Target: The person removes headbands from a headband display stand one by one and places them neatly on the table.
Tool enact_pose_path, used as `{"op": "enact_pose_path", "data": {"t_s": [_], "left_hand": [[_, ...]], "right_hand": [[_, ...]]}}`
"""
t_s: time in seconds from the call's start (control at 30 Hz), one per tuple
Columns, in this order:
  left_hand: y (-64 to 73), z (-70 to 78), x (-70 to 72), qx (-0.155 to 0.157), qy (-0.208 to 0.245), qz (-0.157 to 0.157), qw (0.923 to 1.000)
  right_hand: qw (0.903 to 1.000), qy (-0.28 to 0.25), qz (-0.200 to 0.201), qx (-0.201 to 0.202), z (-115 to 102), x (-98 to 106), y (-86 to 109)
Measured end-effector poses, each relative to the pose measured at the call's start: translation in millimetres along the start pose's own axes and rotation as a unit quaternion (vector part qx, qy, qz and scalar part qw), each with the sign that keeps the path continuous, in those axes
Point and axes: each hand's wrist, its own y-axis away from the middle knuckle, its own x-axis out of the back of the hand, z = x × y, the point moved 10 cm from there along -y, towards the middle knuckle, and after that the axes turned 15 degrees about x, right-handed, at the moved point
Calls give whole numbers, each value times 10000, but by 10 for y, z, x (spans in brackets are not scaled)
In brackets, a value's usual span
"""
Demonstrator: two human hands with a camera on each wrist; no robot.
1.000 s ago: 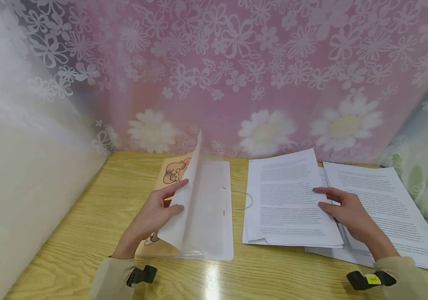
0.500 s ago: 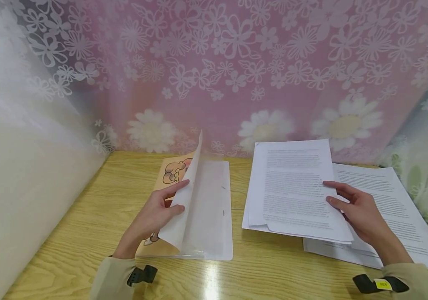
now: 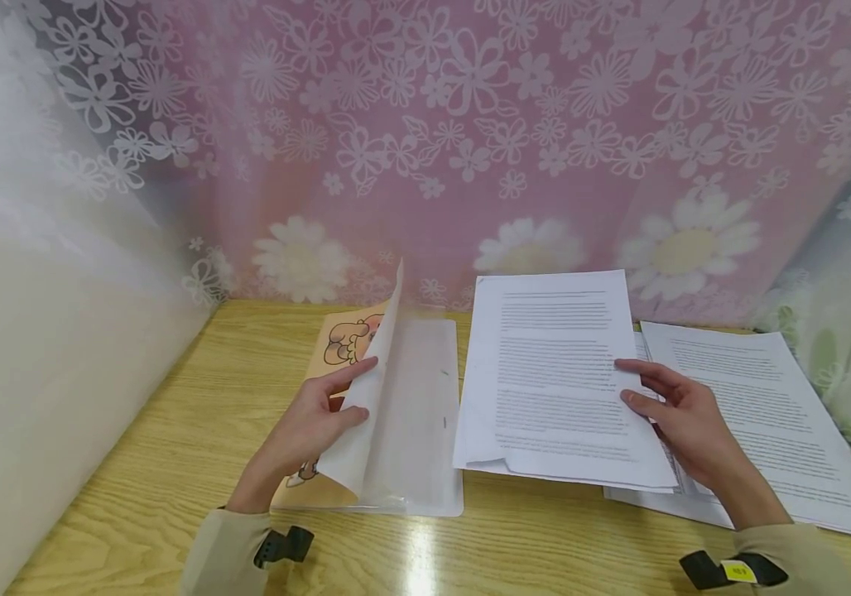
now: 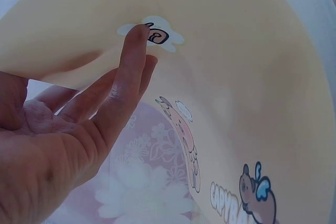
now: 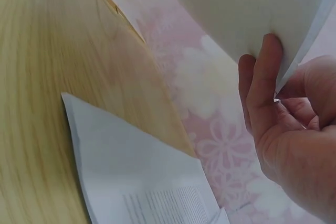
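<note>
A plastic folder (image 3: 425, 397) lies opened on the table at left of centre, its inner side whitish and translucent. My left hand (image 3: 314, 422) grips its raised cover (image 3: 357, 430), with thumb and index finger on the white inner face. Cartoon capybaras show on the cover's tan outer face (image 4: 252, 77) in the left wrist view, where other fingers lie against it. My right hand (image 3: 682, 418) holds a stack of printed sheets (image 3: 560, 381) by its right edge, thumb on top and fingers beneath. The stack is raised, and its left edge overlaps the folder's right edge in the head view.
More printed sheets (image 3: 761, 422) lie fanned on the wooden table (image 3: 172, 430) at the right, partly under the raised stack. A pink flowered curtain (image 3: 425, 165) stands along the back edge, and a whitish sheet (image 3: 60, 290) hangs at the left.
My right hand has lifted the sheets off the table, shifted them right, then brought them left to the folder's edge. My left hand and the cover have stayed in place.
</note>
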Motion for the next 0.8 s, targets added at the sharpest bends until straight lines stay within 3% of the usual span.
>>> {"op": "enact_pose_path", "data": {"t_s": [0.4, 0.8], "left_hand": [[9, 11, -4, -12, -132, 21, 9999], [-11, 6, -21, 37, -129, -26, 9999]], "right_hand": [[9981, -575, -196, 80, -79, -290, -51], [9982, -531, -293, -1, -115, -452, -142]]}}
